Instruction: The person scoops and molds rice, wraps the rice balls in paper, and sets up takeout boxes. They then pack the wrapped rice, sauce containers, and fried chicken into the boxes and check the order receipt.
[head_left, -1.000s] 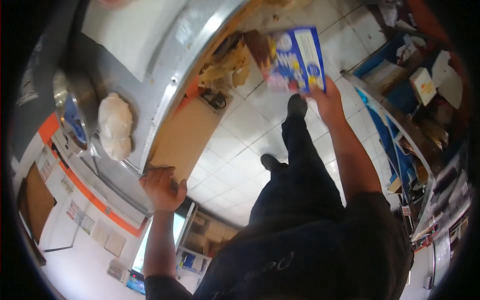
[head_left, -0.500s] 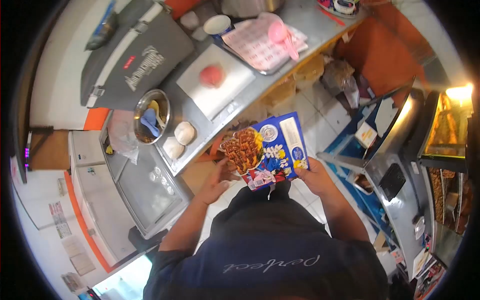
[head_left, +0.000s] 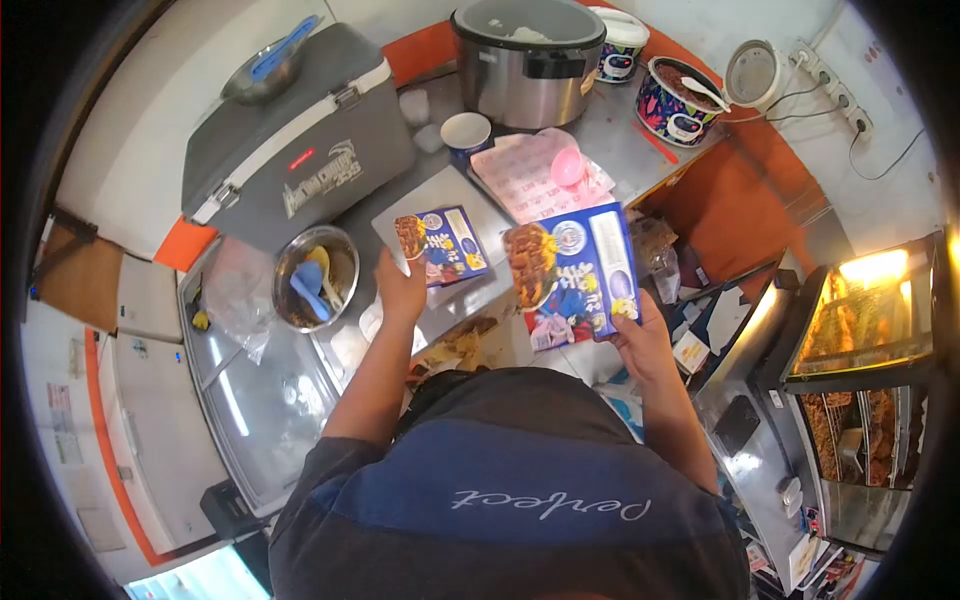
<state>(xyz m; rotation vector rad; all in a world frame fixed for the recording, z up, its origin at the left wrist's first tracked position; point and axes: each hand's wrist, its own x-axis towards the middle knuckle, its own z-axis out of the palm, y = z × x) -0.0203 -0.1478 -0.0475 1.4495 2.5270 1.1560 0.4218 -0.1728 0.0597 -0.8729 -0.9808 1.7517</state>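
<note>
My left hand (head_left: pixel 402 288) grips the left edge of a blue printed food carton (head_left: pixel 450 240), which shows a picture of brown meat pieces. This carton is over the white board (head_left: pixel 445 190) on the steel counter. My right hand (head_left: pixel 645 340) pinches the lower right corner of a second blue food carton (head_left: pixel 578 275) of the same print, in front of the counter edge. Both cartons look flat. Whatever lies under the left carton is hidden. Two pale round balls (head_left: pixel 352 342) sit beside my left forearm, partly covered by it.
A steel bowl (head_left: pixel 345 265) with blue and yellow utensils stands left of the board. Behind are a grey cooler box (head_left: pixel 300 150), a paper cup (head_left: pixel 466 130), a large rice cooker (head_left: pixel 525 85) and a pink scoop (head_left: pixel 568 167) on printed paper. A lit food display (head_left: pixel 865 300) stands right.
The cartons, together before, are now apart: my left hand has carried one up and left over the board. The other has risen slightly in my right hand. The view has tilted up.
</note>
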